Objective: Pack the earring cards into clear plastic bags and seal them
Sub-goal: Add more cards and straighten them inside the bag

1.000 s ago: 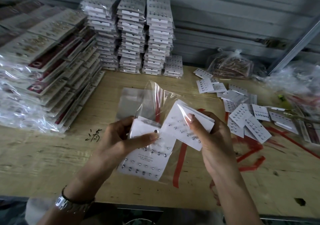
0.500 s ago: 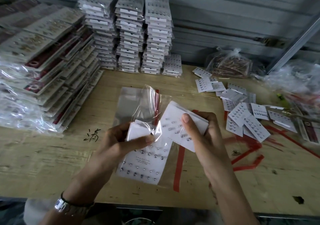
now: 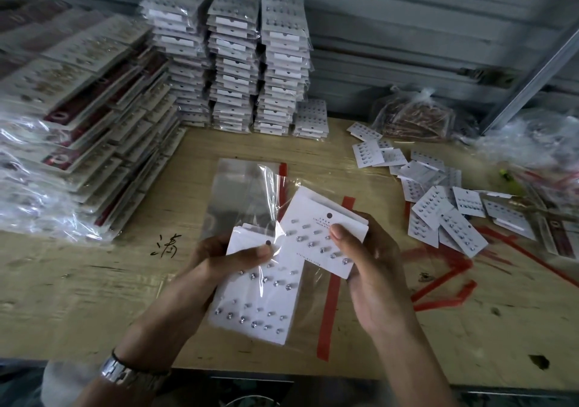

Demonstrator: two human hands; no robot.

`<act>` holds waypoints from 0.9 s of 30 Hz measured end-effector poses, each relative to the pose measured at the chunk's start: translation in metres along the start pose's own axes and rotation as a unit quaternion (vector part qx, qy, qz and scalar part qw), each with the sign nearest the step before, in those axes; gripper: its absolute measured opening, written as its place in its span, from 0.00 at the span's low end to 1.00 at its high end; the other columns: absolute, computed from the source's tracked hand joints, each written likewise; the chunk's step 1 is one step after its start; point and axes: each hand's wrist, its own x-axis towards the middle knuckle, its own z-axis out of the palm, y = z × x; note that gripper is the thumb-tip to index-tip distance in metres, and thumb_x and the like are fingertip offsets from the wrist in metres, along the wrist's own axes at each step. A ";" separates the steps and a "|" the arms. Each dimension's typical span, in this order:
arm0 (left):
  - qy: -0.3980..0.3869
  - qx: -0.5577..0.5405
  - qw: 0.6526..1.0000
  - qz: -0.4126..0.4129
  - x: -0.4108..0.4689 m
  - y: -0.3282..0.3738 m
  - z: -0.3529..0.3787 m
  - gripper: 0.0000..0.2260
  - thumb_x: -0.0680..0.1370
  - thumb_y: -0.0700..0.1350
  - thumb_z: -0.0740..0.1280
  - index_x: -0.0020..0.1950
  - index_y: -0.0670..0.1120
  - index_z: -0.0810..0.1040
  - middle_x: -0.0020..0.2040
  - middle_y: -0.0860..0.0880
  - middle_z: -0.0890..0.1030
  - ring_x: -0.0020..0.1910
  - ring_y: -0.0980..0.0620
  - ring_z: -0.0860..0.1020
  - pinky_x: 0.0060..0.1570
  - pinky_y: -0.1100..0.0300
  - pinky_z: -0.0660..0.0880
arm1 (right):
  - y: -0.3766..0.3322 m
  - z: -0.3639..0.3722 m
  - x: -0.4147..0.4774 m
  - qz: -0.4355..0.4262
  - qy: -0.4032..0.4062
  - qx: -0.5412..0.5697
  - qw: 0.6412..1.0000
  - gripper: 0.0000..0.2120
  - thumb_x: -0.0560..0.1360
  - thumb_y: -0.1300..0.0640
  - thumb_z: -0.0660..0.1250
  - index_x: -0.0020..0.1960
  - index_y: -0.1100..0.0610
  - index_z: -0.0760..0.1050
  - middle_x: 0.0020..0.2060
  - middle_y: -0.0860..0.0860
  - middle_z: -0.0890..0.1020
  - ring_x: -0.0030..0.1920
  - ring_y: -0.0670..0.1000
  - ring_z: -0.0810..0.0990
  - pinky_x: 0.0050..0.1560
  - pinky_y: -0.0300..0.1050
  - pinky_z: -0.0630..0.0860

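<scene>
Up close over the wooden table [image 3: 94, 281], both hands are busy with the same package. The left hand [image 3: 225, 259] grips the bagged cards [image 3: 257, 300] near their top edge, with the thumb pressed flat on the front beside the hanging hole and the fingers curled behind. These white cards carry rows of small studs and lie inside a clear plastic bag [image 3: 241, 193], whose open mouth and red sealing strip [image 3: 283, 181] rise above the hand.

The right hand [image 3: 369, 268] pinches a stack of earring cards [image 3: 316, 234], thumb on the printed face and fingers wrapped round the back. The stack is tilted, and its lower left corner meets the film at the bag's mouth. I cannot tell whether it is inside yet.

More loose cards [image 3: 445, 215] lie scattered to the right, over red marks on the wood. Tall piles of packed cards [image 3: 235, 61] stand at the back, with bigger wrapped packs [image 3: 78, 99] piled on the left. A wristwatch [image 3: 125, 372] sits on the left wrist.
</scene>
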 end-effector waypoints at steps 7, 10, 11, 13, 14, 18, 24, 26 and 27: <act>-0.037 0.039 0.996 0.071 -0.003 0.006 0.012 0.17 0.69 0.50 0.78 0.55 0.46 0.84 0.50 0.42 0.86 0.48 0.41 0.85 0.41 0.57 0.81 | 0.004 0.008 -0.003 -0.023 0.104 -0.082 0.991 0.10 0.72 0.53 0.74 0.48 0.58 0.82 0.42 0.54 0.85 0.46 0.52 0.85 0.44 0.36 0.79; -0.002 0.046 0.994 0.097 -0.003 0.005 0.019 0.16 0.68 0.47 0.80 0.52 0.44 0.84 0.47 0.42 0.86 0.44 0.41 0.86 0.37 0.56 0.81 | 0.003 0.010 -0.006 -0.039 0.137 -0.071 0.987 0.08 0.71 0.55 0.72 0.46 0.59 0.81 0.38 0.52 0.85 0.43 0.50 0.84 0.41 0.35 0.78; -0.001 0.051 0.993 0.108 -0.003 0.006 0.021 0.15 0.68 0.46 0.79 0.52 0.43 0.84 0.46 0.42 0.86 0.43 0.42 0.86 0.36 0.58 0.80 | 0.002 0.010 -0.007 -0.041 0.141 -0.070 0.987 0.07 0.71 0.55 0.73 0.46 0.59 0.82 0.38 0.52 0.85 0.42 0.49 0.84 0.41 0.35 0.78; -0.013 0.054 0.990 0.127 -0.004 0.007 0.021 0.15 0.68 0.45 0.77 0.52 0.41 0.83 0.46 0.42 0.86 0.43 0.42 0.86 0.35 0.58 0.80 | -0.003 0.007 -0.007 -0.035 0.132 -0.078 0.988 0.05 0.71 0.55 0.76 0.43 0.56 0.83 0.37 0.51 0.84 0.42 0.48 0.84 0.40 0.33 0.77; -0.022 0.058 0.989 0.134 -0.005 0.008 0.020 0.15 0.68 0.44 0.76 0.53 0.40 0.83 0.46 0.41 0.86 0.43 0.41 0.86 0.36 0.57 0.81 | -0.005 0.006 -0.007 -0.026 0.122 -0.078 0.989 0.04 0.69 0.55 0.76 0.41 0.54 0.83 0.36 0.49 0.84 0.42 0.47 0.84 0.40 0.32 0.77; -0.027 0.090 0.983 0.155 -0.005 0.012 0.018 0.15 0.67 0.44 0.77 0.52 0.41 0.83 0.46 0.41 0.86 0.45 0.39 0.85 0.41 0.46 0.83 | -0.012 0.000 -0.008 0.025 0.103 -0.057 0.993 0.11 0.63 0.52 0.75 0.39 0.59 0.81 0.41 0.52 0.86 0.46 0.45 0.85 0.41 0.33 0.77; -0.047 0.082 0.982 0.160 -0.004 0.010 0.018 0.14 0.69 0.41 0.76 0.53 0.40 0.83 0.47 0.41 0.86 0.44 0.41 0.86 0.40 0.53 0.83 | -0.011 0.001 -0.010 0.110 0.128 -0.011 0.986 0.12 0.60 0.52 0.77 0.36 0.58 0.78 0.44 0.57 0.86 0.52 0.55 0.84 0.61 0.61 0.75; -0.052 0.084 0.982 0.163 -0.004 0.010 0.019 0.13 0.69 0.40 0.76 0.53 0.39 0.83 0.47 0.41 0.86 0.45 0.41 0.86 0.41 0.53 0.83 | -0.010 0.003 -0.011 0.094 0.134 -0.031 0.986 0.09 0.59 0.50 0.76 0.30 0.52 0.79 0.39 0.49 0.86 0.48 0.45 0.84 0.50 0.51 0.75; -0.053 0.080 0.982 0.163 -0.004 0.010 0.019 0.14 0.69 0.40 0.76 0.52 0.39 0.83 0.47 0.41 0.86 0.45 0.41 0.86 0.41 0.53 0.83 | -0.009 0.005 -0.012 0.073 0.130 -0.039 0.988 0.09 0.59 0.49 0.76 0.27 0.51 0.79 0.35 0.47 0.84 0.43 0.42 0.83 0.47 0.47 0.73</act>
